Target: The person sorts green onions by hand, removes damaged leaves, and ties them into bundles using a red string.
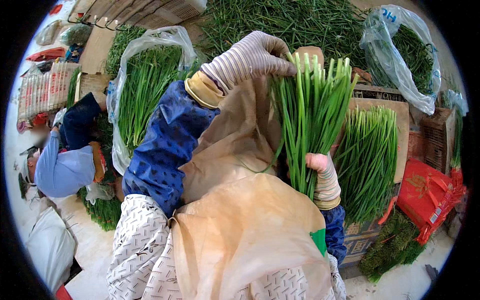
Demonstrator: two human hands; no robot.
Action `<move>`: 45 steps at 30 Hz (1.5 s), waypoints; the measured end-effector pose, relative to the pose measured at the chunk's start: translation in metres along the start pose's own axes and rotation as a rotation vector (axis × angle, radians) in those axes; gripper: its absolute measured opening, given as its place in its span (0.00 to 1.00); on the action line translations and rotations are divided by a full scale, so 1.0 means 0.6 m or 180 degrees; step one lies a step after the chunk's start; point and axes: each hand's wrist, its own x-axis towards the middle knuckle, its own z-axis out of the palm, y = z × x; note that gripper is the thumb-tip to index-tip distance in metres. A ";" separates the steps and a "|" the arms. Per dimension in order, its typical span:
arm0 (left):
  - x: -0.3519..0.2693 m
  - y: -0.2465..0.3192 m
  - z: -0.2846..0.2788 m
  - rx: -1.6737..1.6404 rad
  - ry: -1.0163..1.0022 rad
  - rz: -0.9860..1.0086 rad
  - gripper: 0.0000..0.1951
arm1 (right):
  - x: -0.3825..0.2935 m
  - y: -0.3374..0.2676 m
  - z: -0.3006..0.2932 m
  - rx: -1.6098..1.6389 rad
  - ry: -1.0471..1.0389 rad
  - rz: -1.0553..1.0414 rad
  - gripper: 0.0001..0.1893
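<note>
My right hand [325, 178], in a striped glove with a bare-looking thumb, grips the lower part of a bunch of garlic chives [309, 112]. The bunch stands nearly upright in the picture, its pale cut ends at the top. My left hand [258, 56], in a dirty striped glove, reaches over from the left. Its fingertips pinch at the bunch's left edge just below the cut ends; the exact stalks between them are partly hidden. One long leaf bends out to the left over the brown apron [232, 150]. Right of the bunch lies a pile of chives [369, 161] on a board.
Loose greens [285, 22] spread at the top. A clear plastic bag of chives [123, 75] stands left, another bag [405, 93] upper right. A red bag [420, 191] and plastic crate [437, 138] lie right. A person in a light blue top [69, 168] sits far left.
</note>
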 end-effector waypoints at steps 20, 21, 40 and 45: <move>-0.009 -0.096 -0.048 0.1712 0.1259 0.1365 0.10 | -0.027 -0.031 0.131 0.0162 0.1208 0.0354 0.17; -0.008 -0.093 -0.052 0.1429 0.1313 0.1125 0.10 | -0.030 -0.032 0.138 0.0105 0.1261 0.0369 0.17; 0.009 -0.076 -0.131 -0.2674 0.2080 0.0086 0.08 | -0.056 0.006 0.138 0.0534 0.1132 -0.0118 0.27; 0.012 -0.059 -0.047 -0.0054 0.0437 0.0266 0.28 | -0.048 0.004 0.110 0.0540 0.0773 -0.0122 0.27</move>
